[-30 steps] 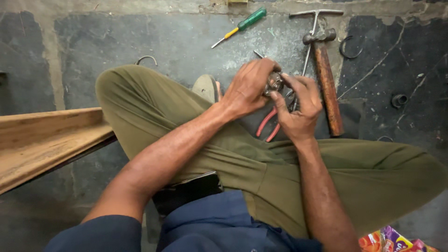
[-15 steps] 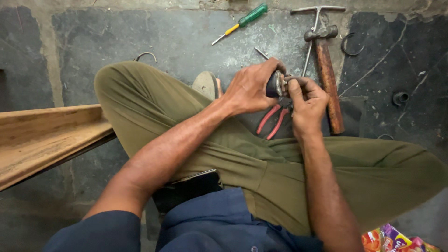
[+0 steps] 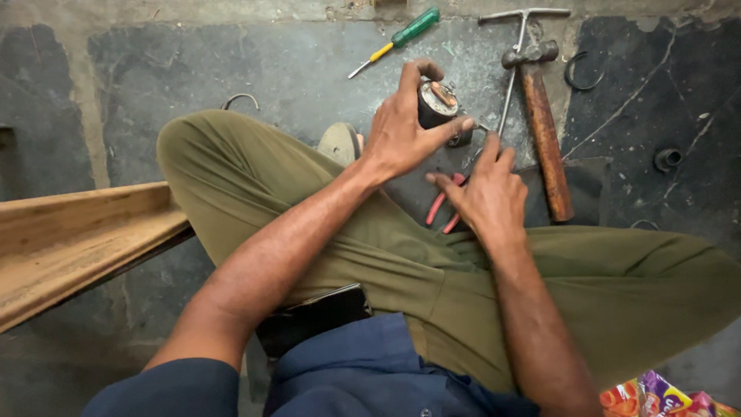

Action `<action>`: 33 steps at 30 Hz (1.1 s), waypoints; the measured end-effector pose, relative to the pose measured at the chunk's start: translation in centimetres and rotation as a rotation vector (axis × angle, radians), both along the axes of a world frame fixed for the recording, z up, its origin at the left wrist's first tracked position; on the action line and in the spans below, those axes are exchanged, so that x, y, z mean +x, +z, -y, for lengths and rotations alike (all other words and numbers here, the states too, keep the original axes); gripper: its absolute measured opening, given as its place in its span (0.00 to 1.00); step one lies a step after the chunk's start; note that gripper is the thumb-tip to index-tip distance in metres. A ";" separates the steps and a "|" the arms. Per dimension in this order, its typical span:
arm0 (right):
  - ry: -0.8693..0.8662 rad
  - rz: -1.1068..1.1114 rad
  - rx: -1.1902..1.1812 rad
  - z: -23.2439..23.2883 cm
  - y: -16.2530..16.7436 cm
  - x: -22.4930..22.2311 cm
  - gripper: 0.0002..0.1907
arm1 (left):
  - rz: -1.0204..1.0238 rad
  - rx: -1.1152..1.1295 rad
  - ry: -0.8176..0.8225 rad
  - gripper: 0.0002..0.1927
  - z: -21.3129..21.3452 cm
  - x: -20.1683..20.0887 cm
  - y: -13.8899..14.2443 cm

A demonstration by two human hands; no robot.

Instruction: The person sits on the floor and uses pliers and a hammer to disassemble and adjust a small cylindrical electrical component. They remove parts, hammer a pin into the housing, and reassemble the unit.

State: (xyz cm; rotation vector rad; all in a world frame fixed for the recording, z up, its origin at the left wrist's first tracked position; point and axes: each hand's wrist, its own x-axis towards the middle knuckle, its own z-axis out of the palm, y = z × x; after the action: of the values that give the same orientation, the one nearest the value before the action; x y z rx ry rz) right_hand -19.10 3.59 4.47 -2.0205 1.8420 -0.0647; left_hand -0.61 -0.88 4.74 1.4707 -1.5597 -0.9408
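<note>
My left hand (image 3: 401,127) grips a small dark cylindrical metal part (image 3: 437,104) with a coppery end face, lifted above my crossed legs. My right hand (image 3: 485,193) sits just below and to the right of it, fingers loosely curled, touching red-handled pliers (image 3: 441,210) that lie by my knee. Whether the right hand grips the pliers is hidden by the fingers. I sit cross-legged on a dark stone floor in olive trousers.
A wooden-handled hammer (image 3: 544,131) lies to the right of my hands. A T-shaped metal tool (image 3: 519,46) and a green-and-yellow screwdriver (image 3: 397,38) lie farther off. Metal rings (image 3: 580,73) are on the floor. A wooden plank (image 3: 77,239) is at left, colourful wrappers (image 3: 664,398) bottom right.
My left hand has lifted the cylindrical part up and away from my lap. My right hand has let go of it and dropped toward the pliers.
</note>
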 end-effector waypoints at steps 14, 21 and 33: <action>0.078 0.005 0.201 -1.8 1.3 1.5 0.57 | 0.061 0.030 0.116 0.40 -0.3 -0.4 0.3; -0.018 0.186 0.132 -0.8 -1.3 0.0 0.42 | 0.086 0.001 0.123 0.40 0.1 0.1 -0.5; -0.462 1.353 0.488 0.5 -2.2 -2.7 0.20 | 0.084 -0.158 0.070 0.31 0.3 0.3 -0.6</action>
State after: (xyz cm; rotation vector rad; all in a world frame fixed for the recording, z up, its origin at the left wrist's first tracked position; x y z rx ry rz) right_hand -21.77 3.09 2.27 -0.7318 1.1395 -0.7944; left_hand -0.32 -1.15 4.15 1.4581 -1.5937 -0.7073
